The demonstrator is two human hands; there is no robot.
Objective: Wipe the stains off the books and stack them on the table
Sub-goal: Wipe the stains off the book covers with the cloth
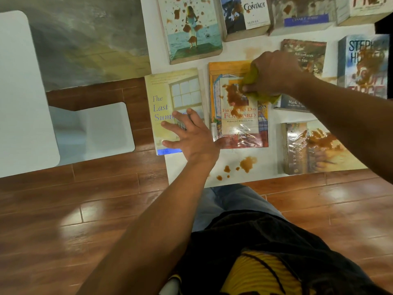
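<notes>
1. Fingers of my right hand [274, 72] curl around a yellow-green cloth [251, 78], bunching it so I can press it onto the brown stain [235, 95] on the orange book [238, 124].
2. My left hand [189, 133] lies with fingers straight and spread, holding nothing. The fingertips rest on the pale yellow book [168, 92] and the heel sits at the orange book's lower left corner, I judge to keep that book from sliding under the wiping.
3. The stain sits just at 7 o'clock from my right fingertips, touching the cloth's edge, and at 1 o'clock from my left hand.
4. The orange book lies flat on the white table [234, 50], directly in front of me. The pale yellow book lies just beside it at 9 o'clock, looks clean, and overhangs the table's left edge.
5. Outward, stained books wait:
   - a seaside-cover book [191, 35] at 11 o'clock;
   - a "Contact" paperback [246, 15] at 12 o'clock;
   - a Tom Sawyer book [306, 52] under my right forearm at 2 o'clock;
   - a blue paperback [361, 67] further out at 2 o'clock;
   - a glossy book [308, 147] at 4 o'clock.
6. Brown splashes [246, 163] mark the table at 6 o'clock.
7. No stack exists yet, so most of the task seems to remain.
</notes>
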